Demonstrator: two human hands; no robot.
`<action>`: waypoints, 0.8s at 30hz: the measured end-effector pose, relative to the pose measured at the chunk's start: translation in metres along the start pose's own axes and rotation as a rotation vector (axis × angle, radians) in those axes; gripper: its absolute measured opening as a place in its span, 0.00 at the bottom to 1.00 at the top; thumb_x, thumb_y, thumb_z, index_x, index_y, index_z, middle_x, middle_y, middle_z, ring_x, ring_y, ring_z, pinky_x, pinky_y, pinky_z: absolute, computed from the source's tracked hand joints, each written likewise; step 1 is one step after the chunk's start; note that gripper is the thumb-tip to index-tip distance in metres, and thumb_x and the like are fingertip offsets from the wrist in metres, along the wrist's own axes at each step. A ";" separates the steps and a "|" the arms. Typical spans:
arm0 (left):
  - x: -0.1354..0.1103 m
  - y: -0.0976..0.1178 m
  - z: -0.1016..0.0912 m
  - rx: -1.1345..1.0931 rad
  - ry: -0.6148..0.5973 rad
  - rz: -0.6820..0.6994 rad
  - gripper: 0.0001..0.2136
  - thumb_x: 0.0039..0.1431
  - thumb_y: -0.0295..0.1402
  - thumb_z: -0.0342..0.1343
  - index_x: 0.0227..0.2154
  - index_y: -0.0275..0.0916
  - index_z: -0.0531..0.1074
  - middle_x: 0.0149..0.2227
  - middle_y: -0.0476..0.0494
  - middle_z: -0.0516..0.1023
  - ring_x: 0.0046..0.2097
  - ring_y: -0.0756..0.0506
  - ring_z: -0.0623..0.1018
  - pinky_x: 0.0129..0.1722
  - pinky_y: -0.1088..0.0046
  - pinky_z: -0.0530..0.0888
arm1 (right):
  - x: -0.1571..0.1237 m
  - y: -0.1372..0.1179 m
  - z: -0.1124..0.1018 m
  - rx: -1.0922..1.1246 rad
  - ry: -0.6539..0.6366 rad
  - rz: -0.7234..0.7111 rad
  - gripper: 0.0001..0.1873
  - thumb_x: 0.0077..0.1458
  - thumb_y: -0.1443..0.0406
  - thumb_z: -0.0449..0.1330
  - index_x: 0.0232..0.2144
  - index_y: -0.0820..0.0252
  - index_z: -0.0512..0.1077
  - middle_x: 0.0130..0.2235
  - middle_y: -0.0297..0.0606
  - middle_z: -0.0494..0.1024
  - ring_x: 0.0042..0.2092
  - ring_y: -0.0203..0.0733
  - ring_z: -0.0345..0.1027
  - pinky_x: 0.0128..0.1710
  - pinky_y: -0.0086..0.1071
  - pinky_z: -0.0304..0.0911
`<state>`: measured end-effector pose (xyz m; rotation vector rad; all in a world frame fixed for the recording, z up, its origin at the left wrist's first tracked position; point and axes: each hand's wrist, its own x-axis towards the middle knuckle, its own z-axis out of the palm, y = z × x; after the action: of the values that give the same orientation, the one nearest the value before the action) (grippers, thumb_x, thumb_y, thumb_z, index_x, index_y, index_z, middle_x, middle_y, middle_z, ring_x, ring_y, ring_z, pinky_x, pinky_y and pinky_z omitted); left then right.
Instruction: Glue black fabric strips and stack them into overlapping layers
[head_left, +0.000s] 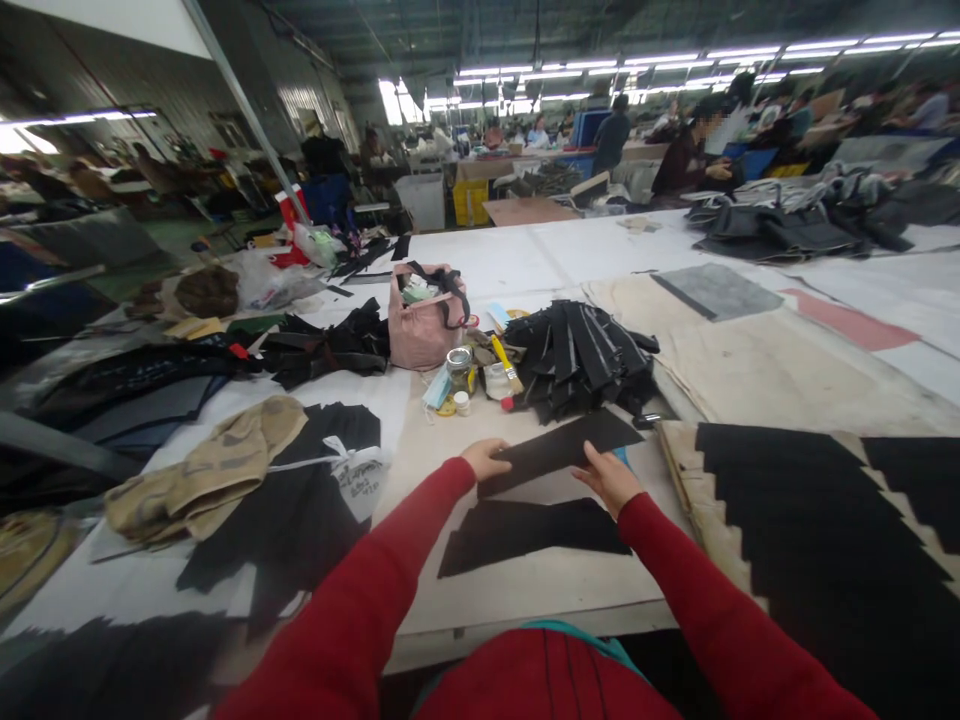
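Observation:
Both my hands hold a long black fabric strip [559, 447] just above the worktable [525, 585]. My left hand [484, 458] pinches its left end and my right hand [609, 478] grips its lower edge near the middle. A second black fabric piece [525, 530] lies flat on the table under my hands. A pile of similar black strips [577, 360] sits just beyond, and both my sleeves are red.
A pink bag [424, 320], a jar [459, 368], a yellow-handled brush [507, 366] and a face mask [437, 390] stand behind the strip. Tan cloth [206, 470] and black fabric [300, 500] lie left; black zigzag pieces [810, 520] right. Other people work at far tables.

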<state>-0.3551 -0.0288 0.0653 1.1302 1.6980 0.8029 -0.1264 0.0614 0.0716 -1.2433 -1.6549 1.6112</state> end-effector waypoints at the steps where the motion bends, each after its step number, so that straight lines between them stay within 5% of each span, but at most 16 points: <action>1: 0.006 -0.004 -0.008 0.053 0.066 -0.007 0.15 0.41 0.26 0.56 0.37 0.35 0.70 0.29 0.47 0.73 0.34 0.46 0.71 0.38 0.68 0.67 | 0.004 0.010 -0.008 -0.101 -0.021 0.017 0.20 0.50 0.49 0.47 0.32 0.58 0.66 0.33 0.40 0.71 0.36 0.42 0.66 0.34 0.37 0.65; 4: 0.013 -0.019 -0.023 0.156 0.243 -0.014 0.18 0.42 0.24 0.55 0.40 0.34 0.67 0.37 0.42 0.70 0.46 0.41 0.67 0.49 0.64 0.60 | 0.012 0.035 -0.038 -0.456 -0.001 0.026 0.15 0.49 0.58 0.51 0.34 0.61 0.69 0.37 0.45 0.72 0.42 0.48 0.65 0.44 0.44 0.60; 6: 0.007 -0.033 -0.019 0.213 0.243 0.008 0.18 0.40 0.23 0.55 0.39 0.34 0.68 0.41 0.40 0.68 0.49 0.40 0.64 0.52 0.63 0.56 | 0.014 0.049 -0.058 -0.666 0.046 0.006 0.19 0.49 0.63 0.50 0.42 0.67 0.67 0.46 0.51 0.68 0.49 0.51 0.59 0.52 0.45 0.52; 9: -0.012 -0.052 -0.001 0.291 0.057 0.078 0.20 0.35 0.24 0.59 0.37 0.36 0.71 0.43 0.39 0.69 0.47 0.40 0.67 0.50 0.64 0.60 | 0.014 0.069 -0.075 -0.905 0.070 0.013 0.26 0.50 0.67 0.49 0.51 0.76 0.59 0.54 0.57 0.58 0.56 0.54 0.49 0.56 0.42 0.44; 12: -0.034 -0.060 0.017 0.502 -0.117 0.155 0.27 0.36 0.32 0.61 0.45 0.38 0.68 0.51 0.37 0.64 0.51 0.37 0.63 0.51 0.61 0.59 | 0.019 0.082 -0.076 -1.062 0.036 0.038 0.27 0.51 0.69 0.48 0.53 0.79 0.56 0.54 0.59 0.58 0.56 0.55 0.50 0.54 0.41 0.46; 19: -0.071 -0.054 0.030 0.791 -0.174 0.179 0.28 0.40 0.39 0.59 0.48 0.40 0.63 0.47 0.37 0.66 0.47 0.37 0.65 0.45 0.59 0.63 | 0.033 0.075 -0.056 -1.201 0.041 0.153 0.32 0.46 0.77 0.46 0.56 0.79 0.49 0.44 0.62 0.66 0.45 0.58 0.63 0.42 0.45 0.57; 24: -0.089 -0.066 0.028 0.748 -0.117 0.227 0.19 0.48 0.36 0.54 0.45 0.39 0.65 0.44 0.41 0.67 0.44 0.41 0.65 0.45 0.62 0.64 | 0.012 0.067 -0.072 -1.090 0.072 0.259 0.24 0.54 0.69 0.41 0.53 0.72 0.55 0.42 0.56 0.70 0.40 0.51 0.67 0.40 0.41 0.60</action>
<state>-0.3368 -0.1351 0.0272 1.8564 1.8375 0.2005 -0.0533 0.0983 0.0159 -2.0269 -2.4973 0.6703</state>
